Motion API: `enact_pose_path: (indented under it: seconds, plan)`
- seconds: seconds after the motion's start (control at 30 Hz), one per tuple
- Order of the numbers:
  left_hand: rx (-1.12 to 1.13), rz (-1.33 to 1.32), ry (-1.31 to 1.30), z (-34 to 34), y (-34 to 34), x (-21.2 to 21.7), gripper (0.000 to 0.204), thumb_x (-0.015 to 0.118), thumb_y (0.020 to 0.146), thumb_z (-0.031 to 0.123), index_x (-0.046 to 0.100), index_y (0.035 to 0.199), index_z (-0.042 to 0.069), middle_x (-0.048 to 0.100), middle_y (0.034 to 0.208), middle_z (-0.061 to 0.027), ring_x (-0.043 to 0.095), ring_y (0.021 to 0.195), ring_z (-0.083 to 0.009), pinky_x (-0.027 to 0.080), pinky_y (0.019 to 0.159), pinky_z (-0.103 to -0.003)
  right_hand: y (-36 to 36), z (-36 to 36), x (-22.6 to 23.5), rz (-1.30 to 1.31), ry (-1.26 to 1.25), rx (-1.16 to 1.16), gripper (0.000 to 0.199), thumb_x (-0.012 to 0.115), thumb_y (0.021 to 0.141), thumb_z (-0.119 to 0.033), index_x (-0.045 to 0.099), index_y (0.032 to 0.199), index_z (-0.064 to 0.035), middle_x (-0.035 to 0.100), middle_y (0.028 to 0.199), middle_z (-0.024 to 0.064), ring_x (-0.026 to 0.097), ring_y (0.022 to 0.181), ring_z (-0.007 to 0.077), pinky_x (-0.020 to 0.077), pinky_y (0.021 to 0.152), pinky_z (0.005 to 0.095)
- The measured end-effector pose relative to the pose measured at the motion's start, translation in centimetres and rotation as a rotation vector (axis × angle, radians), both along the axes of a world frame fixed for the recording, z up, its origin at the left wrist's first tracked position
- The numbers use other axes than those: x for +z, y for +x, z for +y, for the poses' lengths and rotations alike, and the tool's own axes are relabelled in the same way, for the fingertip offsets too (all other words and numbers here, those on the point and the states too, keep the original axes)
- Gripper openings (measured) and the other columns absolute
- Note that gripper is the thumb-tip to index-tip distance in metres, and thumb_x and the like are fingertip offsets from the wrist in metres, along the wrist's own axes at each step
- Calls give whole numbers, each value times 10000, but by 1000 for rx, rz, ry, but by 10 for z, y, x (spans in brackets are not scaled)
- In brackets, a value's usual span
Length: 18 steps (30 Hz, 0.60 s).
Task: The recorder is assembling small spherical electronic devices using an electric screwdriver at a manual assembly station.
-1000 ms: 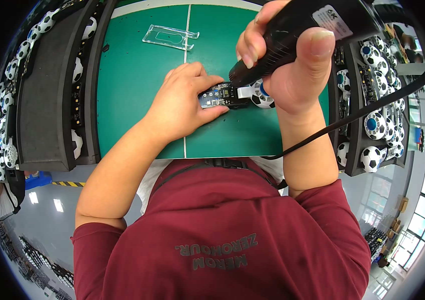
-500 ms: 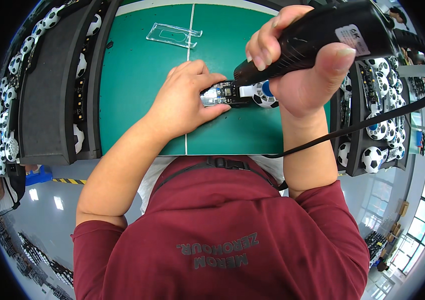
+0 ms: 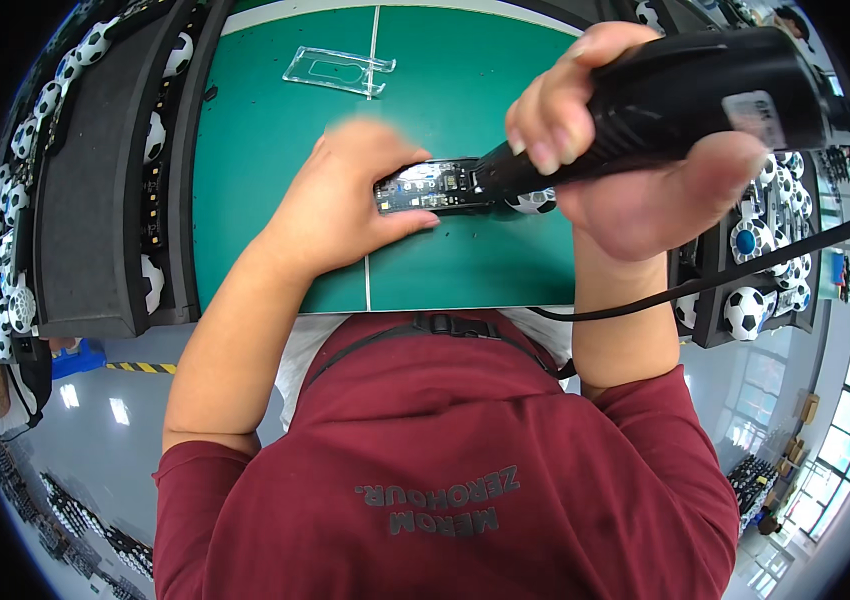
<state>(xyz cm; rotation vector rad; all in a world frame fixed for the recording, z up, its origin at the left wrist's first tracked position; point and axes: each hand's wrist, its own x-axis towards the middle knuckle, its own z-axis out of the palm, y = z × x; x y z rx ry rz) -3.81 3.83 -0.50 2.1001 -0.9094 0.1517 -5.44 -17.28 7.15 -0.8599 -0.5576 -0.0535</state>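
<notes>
My left hand [image 3: 330,205] grips a narrow black-cased circuit board [image 3: 425,187] lying on the green work surface, thumb along the near edge and fingers along the far one. A small ball part [image 3: 533,202] with a soccer-ball pattern sits at the board's right end, partly covered. Wrapped in my right hand [image 3: 625,200] is a thick black corded electric screwdriver [image 3: 695,95]. Its tapered nose slants down to the board's right end; the very tip cannot be made out. Beyond my left hand lies a clear plastic cover [image 3: 335,72].
A dark rack [image 3: 95,190] with soccer-ball parts stands left of the green worktop [image 3: 475,275]. At the right, another rack holds several soccer-ball parts [image 3: 745,312]. The screwdriver's black cable [image 3: 745,268] crosses over my right forearm.
My left hand has shifted slightly left with the circuit board. The screwdriver's body has swung right and lower, its nose staying by the board's right end and now covering more of the ball part.
</notes>
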Motion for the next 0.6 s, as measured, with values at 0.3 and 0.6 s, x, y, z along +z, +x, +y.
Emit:
enact_pose_path:
  seconds: [0.3, 0.6]
  plan:
    - [-11, 5, 143, 3, -1, -1, 425, 868, 698, 145, 739, 1093, 54, 596, 918, -57, 550, 891, -249, 474, 865, -354, -8, 8, -11, -5, -77, -35, 940, 499, 823, -893, 581, 1167, -22, 578, 686, 43, 540, 549, 141, 423, 543, 288]
    - [-1, 5, 162, 3, -3, 1, 388, 860, 727, 199, 756, 1078, 71, 637, 935, -65, 587, 914, -261, 472, 933, -376, -20, 7, -6, -20, -341, -169, 955, 530, 802, -904, 579, 1153, -18, 575, 676, 38, 537, 550, 140, 420, 536, 286]
